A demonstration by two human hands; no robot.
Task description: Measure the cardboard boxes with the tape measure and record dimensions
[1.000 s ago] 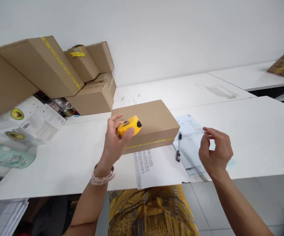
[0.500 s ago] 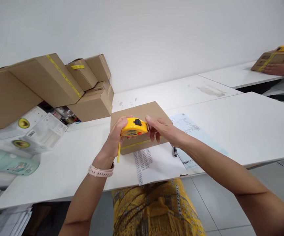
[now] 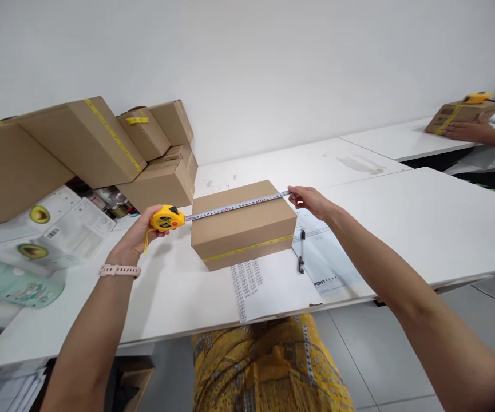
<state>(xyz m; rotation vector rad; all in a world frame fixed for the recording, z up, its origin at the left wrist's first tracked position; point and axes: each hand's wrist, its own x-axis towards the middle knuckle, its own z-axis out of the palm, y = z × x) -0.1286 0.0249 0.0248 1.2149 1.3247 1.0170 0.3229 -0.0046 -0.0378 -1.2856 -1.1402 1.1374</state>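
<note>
A closed cardboard box point(image 3: 247, 229) with a yellow strip along its front stands on the white table in front of me. My left hand point(image 3: 146, 226) grips the yellow case of a tape measure point(image 3: 167, 218) just beyond the box's left end. From it the metal blade point(image 3: 234, 206) runs out over the box top. My right hand point(image 3: 309, 200) pinches the blade's free end past the box's right end. Under and beside the box lie a handwritten sheet point(image 3: 279, 297) and a pale blue printed paper point(image 3: 337, 263). A black pen point(image 3: 302, 252) rests on them.
Several cardboard boxes point(image 3: 79, 140) are stacked at the left, above white cartons with avocado pictures point(image 3: 79, 229). A mint-green bottle point(image 3: 24, 283) lies near them. At the far right another person's hand point(image 3: 470, 131) touches a small box point(image 3: 440, 117) with a yellow tape measure point(image 3: 478, 98) on it.
My hands have moved apart, left hand leftward and right hand rightward. The tape blade has been drawn out between them across the box top. The pen now shows in full.
</note>
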